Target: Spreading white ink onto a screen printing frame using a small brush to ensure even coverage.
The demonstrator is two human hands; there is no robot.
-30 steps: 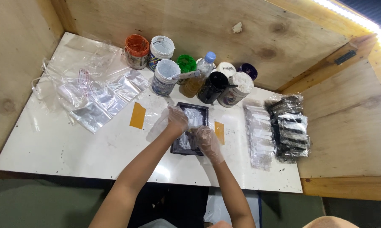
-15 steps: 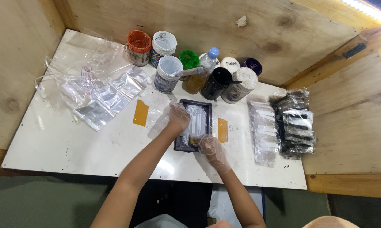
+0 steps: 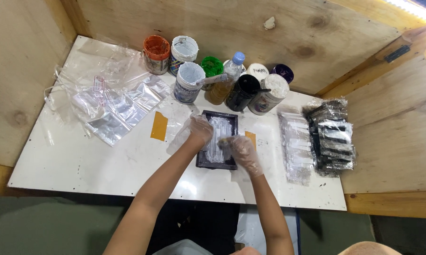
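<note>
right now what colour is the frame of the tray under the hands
Black, or very dark, with a whitish inside; the head view shows the tray best.

Flat black tray (image 3: 217,163), mid-table

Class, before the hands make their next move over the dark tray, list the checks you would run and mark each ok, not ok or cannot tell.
1. Left hand steadies the dark tray: ok.
2. Right hand grips a small tool over the tray: ok; kind of tool, cannot tell.
3. Both hands gloved in clear plastic: ok.
4. Paint jars apart from the tray: ok.
5. Packets within reach on the right: ok.
</note>
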